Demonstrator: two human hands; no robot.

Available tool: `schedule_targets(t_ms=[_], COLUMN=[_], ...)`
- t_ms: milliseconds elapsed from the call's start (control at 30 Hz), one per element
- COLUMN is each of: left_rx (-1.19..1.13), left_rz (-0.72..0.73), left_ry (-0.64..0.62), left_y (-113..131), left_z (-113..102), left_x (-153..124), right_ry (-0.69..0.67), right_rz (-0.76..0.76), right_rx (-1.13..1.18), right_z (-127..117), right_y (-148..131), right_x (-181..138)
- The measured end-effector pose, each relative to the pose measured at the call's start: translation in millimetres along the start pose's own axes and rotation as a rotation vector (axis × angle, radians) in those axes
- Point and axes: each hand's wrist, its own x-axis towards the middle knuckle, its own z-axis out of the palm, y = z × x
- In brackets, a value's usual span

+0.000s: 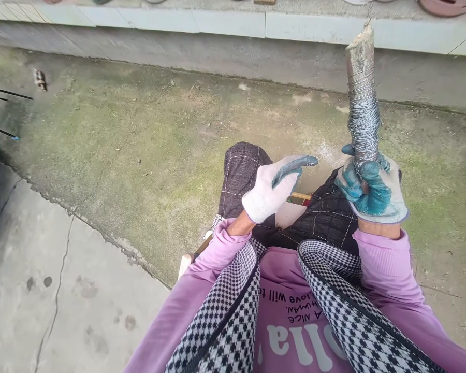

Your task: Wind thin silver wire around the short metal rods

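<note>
My right hand [373, 189], in a white glove with a teal-coated palm, is closed around the lower part of a wooden stick [360, 49]. The stick stands nearly upright, with a rough, broken top end. Thin grey wire [363, 122] is wound thickly around its middle, with looser turns higher up. Left of it, over my lap, my left hand [277, 184] wears a matching glove. Its fingers stretch to the right, apart from the stick, and I see nothing held in them. The lower fingers are partly hidden.
My knees in dark checked trousers [243, 173] are below my hands. Mossy concrete ground [140, 129] spreads ahead up to a low tiled ledge [225, 23]. A pink shoe [448, 6] sits on the ledge at right. Dark thin rods [8, 92] poke in at left.
</note>
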Motion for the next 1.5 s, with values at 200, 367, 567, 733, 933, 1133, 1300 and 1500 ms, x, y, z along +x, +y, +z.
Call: schedule_targets(t_ms=[200, 367, 567, 733, 933, 1133, 1300, 1500], left_rx=[-0.175, -0.269, -0.233, -0.162, -0.017, 0.329, 0.541, 0.718], left_rz=[-0.097, -0.348, -0.326, -0.307, -0.244, -0.082, 0.114, 0.290], left_ry=[0.068, 0.000, -0.091, -0.077, 0.001, 0.028, 0.035, 0.061], left_y=[-1, 10, 5, 2, 6, -1, -23, -36], left_z=[5, 19, 30, 30, 29, 25, 21, 14], left_x=[7, 14, 14, 10, 1, -12, -12, -12], right_ry=[0.036, 0.027, -0.037, 0.001, 0.087, 0.018, 0.036, 0.119], right_rz=[0.014, 0.011, 0.077, 0.075, 0.027, 0.071, 0.067, 0.010], right_rx=[-0.029, -0.067, -0.010, 0.023, -0.027, -0.084, -0.091, -0.187], right_z=[1, 13, 18, 19, 22, 15, 11, 18], right_y=[-1, 2, 11, 10, 11, 10, 12, 14], right_x=[1, 1, -6, -4, -9, -13, -10, -6])
